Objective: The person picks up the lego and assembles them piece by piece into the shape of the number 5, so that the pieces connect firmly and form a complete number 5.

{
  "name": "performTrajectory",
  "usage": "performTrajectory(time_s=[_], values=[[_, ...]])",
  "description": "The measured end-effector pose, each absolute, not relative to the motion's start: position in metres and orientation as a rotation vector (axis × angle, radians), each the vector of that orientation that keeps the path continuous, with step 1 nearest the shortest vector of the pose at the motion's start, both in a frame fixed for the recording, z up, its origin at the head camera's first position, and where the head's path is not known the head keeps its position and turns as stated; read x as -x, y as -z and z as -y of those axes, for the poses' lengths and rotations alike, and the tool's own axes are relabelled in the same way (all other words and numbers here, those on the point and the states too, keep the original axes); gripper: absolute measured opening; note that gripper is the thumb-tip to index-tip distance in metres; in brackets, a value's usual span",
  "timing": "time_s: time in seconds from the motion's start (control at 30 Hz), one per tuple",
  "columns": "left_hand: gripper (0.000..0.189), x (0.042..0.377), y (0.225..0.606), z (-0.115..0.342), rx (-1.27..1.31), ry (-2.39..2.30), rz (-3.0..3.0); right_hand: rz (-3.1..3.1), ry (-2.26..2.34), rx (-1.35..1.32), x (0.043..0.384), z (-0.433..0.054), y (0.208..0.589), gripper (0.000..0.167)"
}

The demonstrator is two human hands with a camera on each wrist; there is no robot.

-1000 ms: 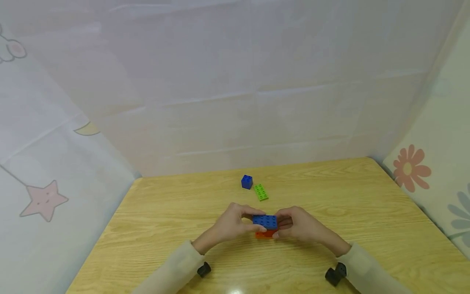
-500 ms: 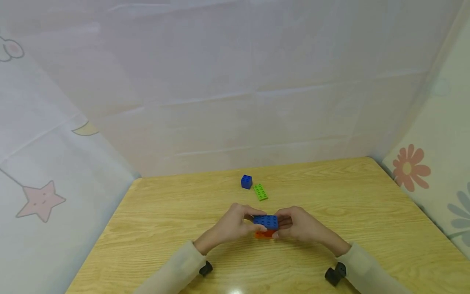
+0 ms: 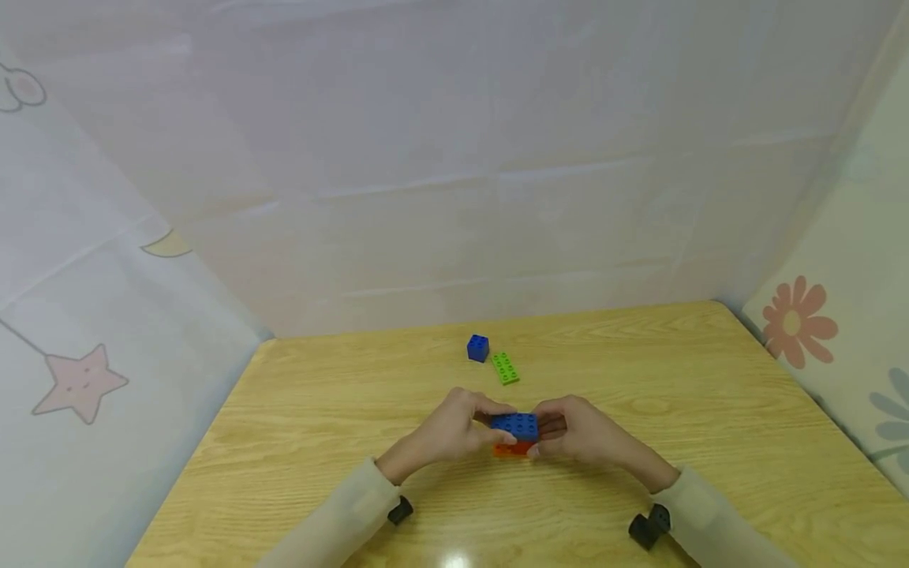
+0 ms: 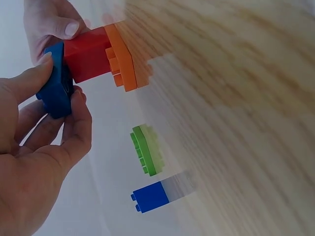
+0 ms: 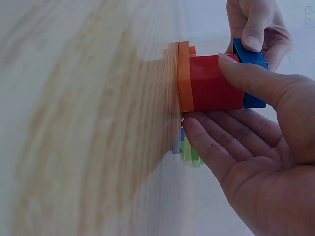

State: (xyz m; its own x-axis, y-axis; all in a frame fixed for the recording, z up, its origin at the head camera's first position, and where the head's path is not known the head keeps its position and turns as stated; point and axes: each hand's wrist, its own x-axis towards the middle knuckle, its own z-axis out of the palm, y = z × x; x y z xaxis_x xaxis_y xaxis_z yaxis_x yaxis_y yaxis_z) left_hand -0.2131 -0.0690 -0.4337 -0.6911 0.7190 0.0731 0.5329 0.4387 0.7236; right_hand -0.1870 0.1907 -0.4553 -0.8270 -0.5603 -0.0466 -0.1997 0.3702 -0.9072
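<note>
Tabletop bears stacked bricks between both hands.

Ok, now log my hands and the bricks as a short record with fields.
Left hand: pinches the wide blue brick
Right hand: holds the red block
Base: orange plate on the wooden table, red block on top of it
Wide blue brick: at the red block's top; whether fully seated, cannot tell
Loose pieces: green plate and small blue block, on the table beyond the hands
Loose layout: small blue block left of green plate, slightly farther away
</note>
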Motion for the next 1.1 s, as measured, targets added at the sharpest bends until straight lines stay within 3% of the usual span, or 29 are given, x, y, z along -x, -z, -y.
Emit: performTrajectory(time_s=[1.1], values=[[0.043,0.2153,0.4274,0.067,-1.138,-0.995,-2.473,-2.329,1.428,0.658,0.1856,-0.1873,0.4553,0.025]])
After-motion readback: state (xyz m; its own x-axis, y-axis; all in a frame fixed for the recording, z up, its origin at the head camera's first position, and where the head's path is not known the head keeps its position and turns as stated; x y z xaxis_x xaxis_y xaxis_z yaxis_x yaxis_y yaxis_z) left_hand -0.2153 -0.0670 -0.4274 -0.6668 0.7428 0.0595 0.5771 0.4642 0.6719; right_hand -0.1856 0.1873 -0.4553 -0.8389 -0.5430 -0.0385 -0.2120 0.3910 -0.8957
